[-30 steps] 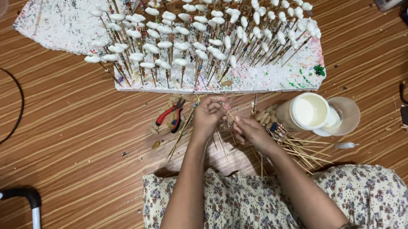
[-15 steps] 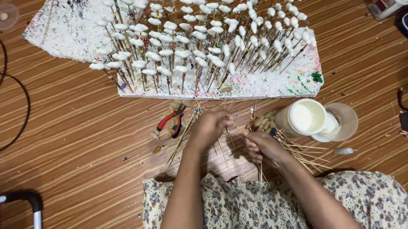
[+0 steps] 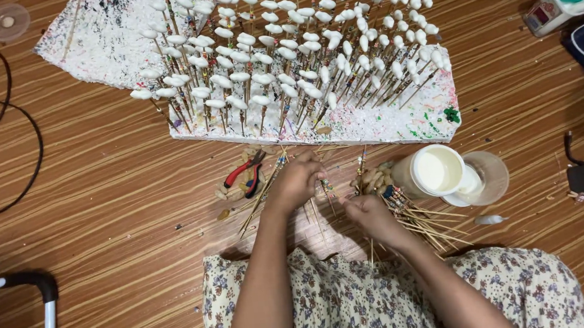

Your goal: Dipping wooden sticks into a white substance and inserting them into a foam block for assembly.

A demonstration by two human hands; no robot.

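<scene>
Head view: two hands, left hand (image 3: 298, 182) and right hand (image 3: 371, 217), one red pliers (image 3: 245, 174), one white jar (image 3: 433, 171).

This looks like a room at home turned into a craft corner. The person sits on a wood-patterned floor (image 3: 100, 200) in a flowered dress, working low down. A paint-spattered foam board (image 3: 386, 118) bristles with white-tipped sticks (image 3: 283, 53), red pliers (image 3: 245, 174) lie beside loose sticks (image 3: 428, 219), and a white tub (image 3: 437, 170), cables and household clutter sit around.
</scene>
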